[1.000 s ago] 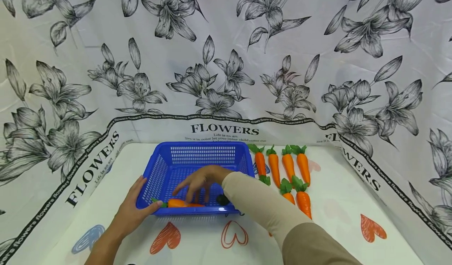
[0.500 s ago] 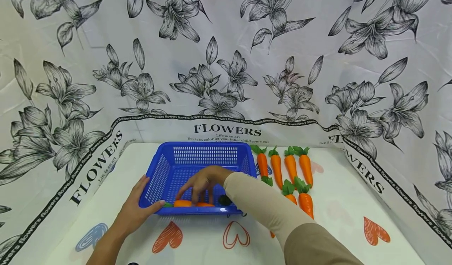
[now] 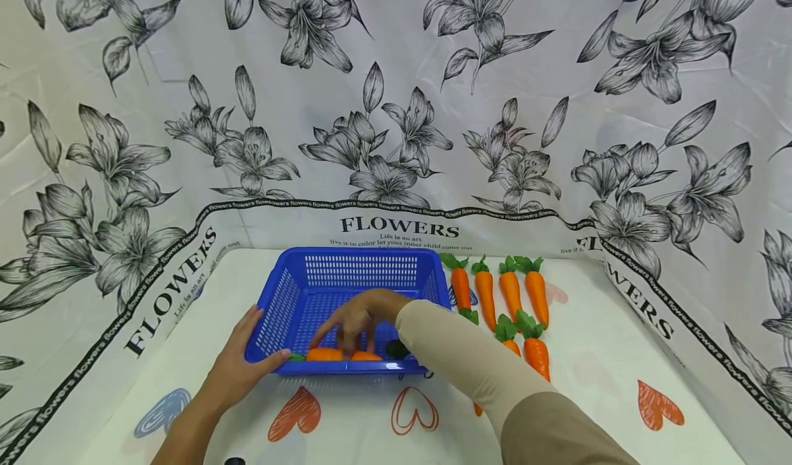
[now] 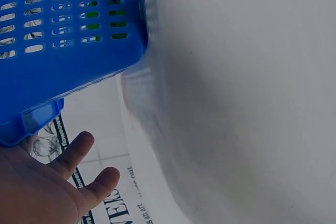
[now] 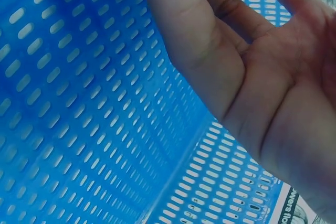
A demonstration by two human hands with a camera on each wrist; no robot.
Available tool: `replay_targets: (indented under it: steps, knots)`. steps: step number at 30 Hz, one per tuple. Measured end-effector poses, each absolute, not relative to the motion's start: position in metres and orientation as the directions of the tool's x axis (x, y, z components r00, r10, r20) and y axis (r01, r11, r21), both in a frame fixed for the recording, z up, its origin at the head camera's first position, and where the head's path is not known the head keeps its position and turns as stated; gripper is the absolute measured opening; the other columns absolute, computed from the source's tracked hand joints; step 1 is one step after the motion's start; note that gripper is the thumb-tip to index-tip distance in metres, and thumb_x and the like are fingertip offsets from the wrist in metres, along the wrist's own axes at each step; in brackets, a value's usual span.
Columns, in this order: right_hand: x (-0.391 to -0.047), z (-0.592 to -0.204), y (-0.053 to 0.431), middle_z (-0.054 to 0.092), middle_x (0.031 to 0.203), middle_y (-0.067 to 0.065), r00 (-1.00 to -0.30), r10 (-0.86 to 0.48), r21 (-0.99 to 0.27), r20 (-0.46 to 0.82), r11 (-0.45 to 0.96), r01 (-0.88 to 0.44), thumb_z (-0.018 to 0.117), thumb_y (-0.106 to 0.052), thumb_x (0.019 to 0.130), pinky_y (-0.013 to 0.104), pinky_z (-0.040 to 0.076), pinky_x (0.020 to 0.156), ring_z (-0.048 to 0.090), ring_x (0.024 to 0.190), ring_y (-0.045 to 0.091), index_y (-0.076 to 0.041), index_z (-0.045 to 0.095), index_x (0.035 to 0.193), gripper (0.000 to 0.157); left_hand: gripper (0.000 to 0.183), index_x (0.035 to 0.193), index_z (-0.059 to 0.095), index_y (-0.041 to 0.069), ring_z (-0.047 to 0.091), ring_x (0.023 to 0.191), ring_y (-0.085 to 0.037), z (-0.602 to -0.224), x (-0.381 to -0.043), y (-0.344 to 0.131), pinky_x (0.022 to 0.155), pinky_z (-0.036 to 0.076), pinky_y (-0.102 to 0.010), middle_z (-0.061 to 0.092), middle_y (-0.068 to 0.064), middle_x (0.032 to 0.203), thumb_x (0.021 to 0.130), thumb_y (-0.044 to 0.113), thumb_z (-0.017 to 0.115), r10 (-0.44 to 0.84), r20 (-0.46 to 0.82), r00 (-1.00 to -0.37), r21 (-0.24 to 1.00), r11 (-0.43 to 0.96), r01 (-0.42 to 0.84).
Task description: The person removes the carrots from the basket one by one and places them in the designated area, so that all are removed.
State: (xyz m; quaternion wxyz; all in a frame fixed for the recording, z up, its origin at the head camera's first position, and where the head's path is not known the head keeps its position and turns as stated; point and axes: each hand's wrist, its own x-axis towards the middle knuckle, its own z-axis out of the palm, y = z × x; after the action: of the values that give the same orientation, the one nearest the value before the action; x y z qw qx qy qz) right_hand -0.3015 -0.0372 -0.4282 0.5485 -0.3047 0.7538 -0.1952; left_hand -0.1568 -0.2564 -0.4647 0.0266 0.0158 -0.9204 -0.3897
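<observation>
A blue perforated plastic basket (image 3: 365, 258) stands on the table. My left hand (image 3: 238, 358) grips its front left corner, thumb over the front rim and fingers along the left side. In the left wrist view, two fingers of that hand (image 4: 47, 182) stick out beyond the rim. An orange carrot (image 3: 324, 354) with a green top lies inside against the front wall. My right hand (image 3: 355, 317) reaches into the basket from the right, its bent fingers holding the carrot. In the right wrist view the palm (image 5: 273, 87) shows, but the carrot is hidden.
Right of the basket lie several carrots (image 3: 485, 296) with green leaves, roughly in two rows; my right forearm partly covers the nearer ones. A dark green object (image 3: 396, 349), kind unclear, sits in the basket by the right wrist. A flower-printed cloth (image 3: 396, 148) hangs behind.
My right hand has lowered onto the carrot, and the carrot has shifted slightly right along the front wall. My left hand keeps its place on the basket. The head view has moved a little.
</observation>
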Motion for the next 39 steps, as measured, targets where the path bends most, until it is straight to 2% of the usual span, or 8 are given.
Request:
replay_targets:
  steps: [8, 22, 30, 39]
  knots:
    - [-0.305, -0.42, -0.035, 0.062, 0.108, 0.005, -0.227, -0.7, -0.666, -0.677, 0.714, -0.218, 0.071, -0.003, 0.082, 0.042, 0.058, 0.069, 0.063, 0.092, 0.026, -0.042, 0.059, 0.13, 0.063, 0.099, 0.156, 0.009, 0.011, 0.014, 0.137, -0.052, -0.463, -0.156, -0.257, 0.099, 0.019, -0.074, 0.0, -0.016, 0.16, 0.085, 0.047, 0.069, -0.036, 0.038, -0.999, 0.733, 0.681, 0.004]
    - [-0.311, -0.406, -0.03, 0.059, 0.113, 0.004, -0.248, -0.758, -0.735, -0.604, 0.649, -0.194, 0.071, -0.003, 0.085, 0.044, 0.057, 0.071, 0.062, 0.097, 0.024, -0.044, 0.057, 0.131, 0.063, 0.101, 0.156, 0.007, 0.012, 0.015, 0.136, -0.053, -0.463, -0.156, -0.257, 0.098, 0.02, -0.075, -0.001, -0.015, 0.16, 0.085, 0.05, 0.068, -0.046, 0.018, -0.999, 0.729, 0.684, -0.018]
    - [-0.313, -0.397, -0.023, 0.06, 0.114, 0.007, -0.232, -0.813, -0.805, -0.533, 0.572, -0.155, 0.068, 0.002, 0.086, 0.046, 0.057, 0.071, 0.063, 0.098, 0.027, -0.041, 0.054, 0.136, 0.067, 0.101, 0.157, 0.006, 0.014, 0.015, 0.136, -0.053, -0.464, -0.159, -0.258, 0.096, 0.021, -0.075, -0.001, -0.015, 0.16, 0.085, 0.049, 0.069, -0.051, 0.022, -0.998, 0.734, 0.679, -0.019]
    - [-0.309, -0.393, -0.015, 0.061, 0.113, 0.01, -0.253, -0.874, -0.879, -0.415, 0.457, -0.138, 0.07, -0.002, 0.085, 0.048, 0.057, 0.07, 0.064, 0.096, 0.029, -0.032, 0.049, 0.142, 0.068, 0.103, 0.157, 0.006, 0.015, 0.016, 0.136, -0.053, -0.465, -0.157, -0.259, 0.096, 0.02, -0.076, 0.0, -0.016, 0.16, 0.084, 0.053, 0.068, -0.043, 0.028, -0.999, 0.747, 0.664, -0.008]
